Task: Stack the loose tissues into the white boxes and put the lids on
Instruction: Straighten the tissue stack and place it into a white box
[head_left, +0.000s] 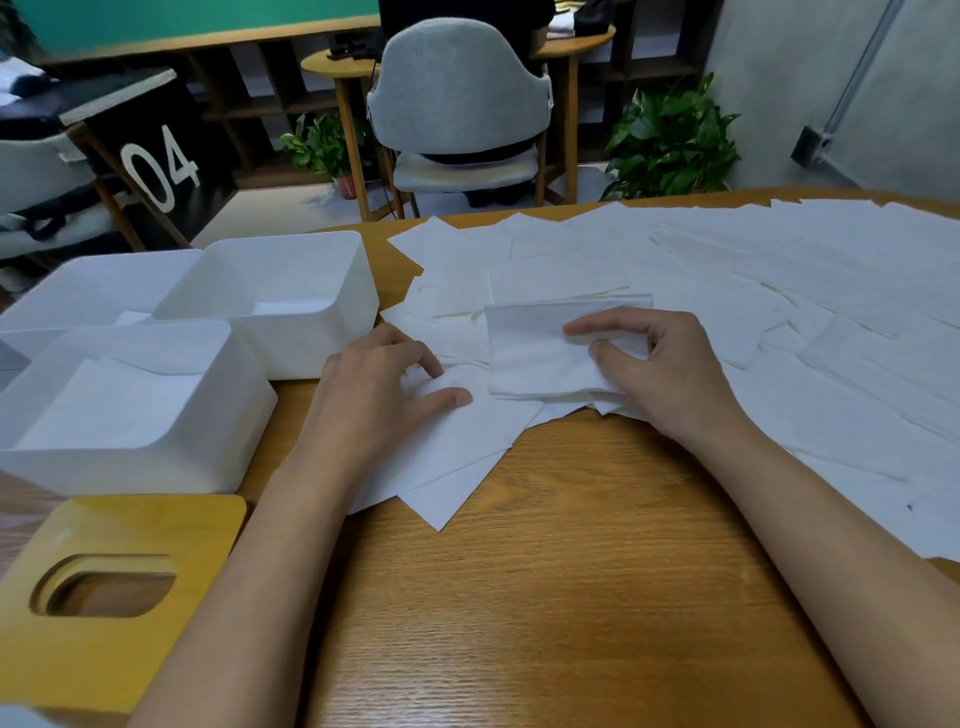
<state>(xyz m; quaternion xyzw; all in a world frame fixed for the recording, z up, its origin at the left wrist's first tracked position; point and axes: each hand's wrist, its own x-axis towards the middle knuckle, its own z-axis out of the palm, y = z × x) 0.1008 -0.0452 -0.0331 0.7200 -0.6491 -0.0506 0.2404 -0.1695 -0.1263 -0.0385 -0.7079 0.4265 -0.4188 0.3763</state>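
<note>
- Right hand (660, 369) fingers pinch a tissue stack (540, 358) on the worktop (571, 571).
- Left hand (379, 384) fingers curl, gripping a loose tissue (457, 441); open white boxes (311, 348) stand just left of them.

A wooden table (571, 597) fills the lower frame. Behind it, at upper centre, a grey padded chair (457, 88) faces away, beside a small round side table (318, 65). A leafy potted plant (322, 145) stands on the floor left of the chair, and a bigger plant (670, 140) stands to its right. At upper left is a black sign (156, 156) marked 04. Dark shelving (260, 93) runs under a green wall (182, 15). A pale wall (769, 78) fills the upper right.
</note>
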